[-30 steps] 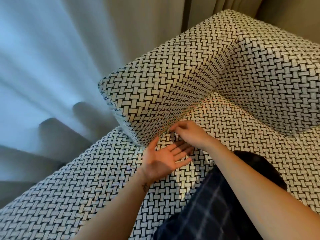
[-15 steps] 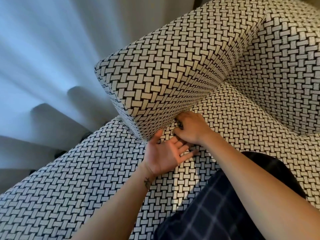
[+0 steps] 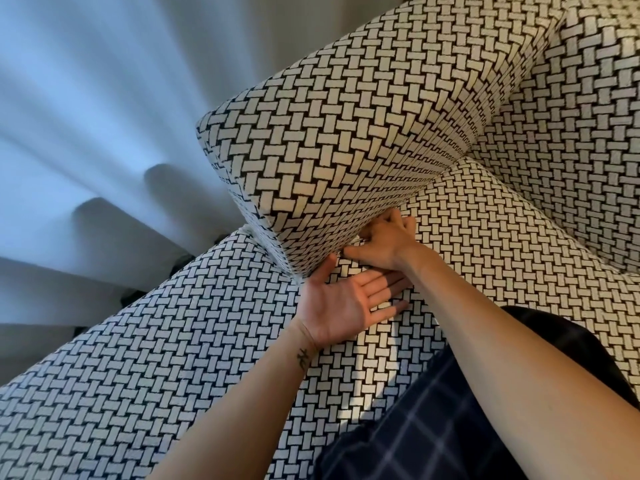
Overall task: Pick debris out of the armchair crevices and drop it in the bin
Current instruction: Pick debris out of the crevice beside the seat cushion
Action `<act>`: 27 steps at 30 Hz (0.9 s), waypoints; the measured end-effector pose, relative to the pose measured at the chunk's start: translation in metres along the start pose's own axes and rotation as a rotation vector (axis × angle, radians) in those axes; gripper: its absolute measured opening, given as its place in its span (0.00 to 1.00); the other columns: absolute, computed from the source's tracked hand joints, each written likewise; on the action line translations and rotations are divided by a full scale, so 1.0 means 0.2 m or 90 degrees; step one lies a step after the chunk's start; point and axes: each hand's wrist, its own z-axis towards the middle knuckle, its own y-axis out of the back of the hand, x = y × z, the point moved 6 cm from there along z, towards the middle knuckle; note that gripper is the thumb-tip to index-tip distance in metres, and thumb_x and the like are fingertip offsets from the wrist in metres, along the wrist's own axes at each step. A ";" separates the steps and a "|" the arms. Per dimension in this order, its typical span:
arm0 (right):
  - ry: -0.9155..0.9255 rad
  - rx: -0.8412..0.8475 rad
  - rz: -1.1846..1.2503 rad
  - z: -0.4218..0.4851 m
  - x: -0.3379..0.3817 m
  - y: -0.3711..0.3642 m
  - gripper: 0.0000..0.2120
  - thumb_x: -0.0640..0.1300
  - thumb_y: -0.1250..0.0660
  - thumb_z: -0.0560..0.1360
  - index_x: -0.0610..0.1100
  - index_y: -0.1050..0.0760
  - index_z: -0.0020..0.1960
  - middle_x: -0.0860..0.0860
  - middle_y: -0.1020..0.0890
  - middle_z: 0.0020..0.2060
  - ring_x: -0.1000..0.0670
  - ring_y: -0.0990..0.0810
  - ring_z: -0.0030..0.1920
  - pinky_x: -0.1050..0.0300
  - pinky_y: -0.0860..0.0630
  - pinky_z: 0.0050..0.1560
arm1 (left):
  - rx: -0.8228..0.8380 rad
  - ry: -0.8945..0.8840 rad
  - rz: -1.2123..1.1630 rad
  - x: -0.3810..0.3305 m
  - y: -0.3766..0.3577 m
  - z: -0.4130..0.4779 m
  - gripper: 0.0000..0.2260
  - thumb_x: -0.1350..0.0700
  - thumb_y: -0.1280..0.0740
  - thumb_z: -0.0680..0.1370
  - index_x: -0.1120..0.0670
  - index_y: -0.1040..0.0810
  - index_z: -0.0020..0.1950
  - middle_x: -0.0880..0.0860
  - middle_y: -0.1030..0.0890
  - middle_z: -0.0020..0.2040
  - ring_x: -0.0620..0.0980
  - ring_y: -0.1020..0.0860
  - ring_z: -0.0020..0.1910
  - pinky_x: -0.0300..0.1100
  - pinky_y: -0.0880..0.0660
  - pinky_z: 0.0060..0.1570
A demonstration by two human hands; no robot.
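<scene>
Right grip has uncurled since half a second ago and pushed its fingers deeper into the crevice, a touch higher in frame; left grip has barely shifted.

Lower right, nearest the camera: dark checked fabric (clothing, probably a lap) over the seat cushion. Left grip lies palm up at frame centre, fingers straight and relaxed, holding nothing, just below the right one. It reads as a catching tray.

Right grip sits just above it, thumb out to the left, fingertips tucked in where the armrest meets the cushion. The tips are hidden, so I cannot tell if it pinches anything. No debris visible anywhere, and no bin in frame.

Step, as I judge it: search-and-pick phase, early, nothing ready to drop. The next move likely calls for sweeping the fingers along the seam and pinching whatever turns up. That then goes to the open palm or to a bin somewhere out of view. Small crumbs could get lost against the busy weave.

Surface: the whole armchair is in white-on-dark basket-weave cloth that looks soft, with the armrest bulging over the seam. Backrest at upper right. Farthest, upper left: pale curtain in deep folds, bluish light.
</scene>
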 end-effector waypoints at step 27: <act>0.043 -0.131 0.221 -0.01 -0.05 -0.03 0.13 0.61 0.28 0.74 0.55 0.14 0.50 0.57 0.19 0.55 0.52 0.39 0.70 0.57 0.51 0.60 | -0.030 0.014 -0.022 -0.01 0.01 -0.01 0.40 0.36 0.43 0.81 0.66 0.43 0.80 0.68 0.42 0.80 0.64 0.45 0.81 0.63 0.53 0.79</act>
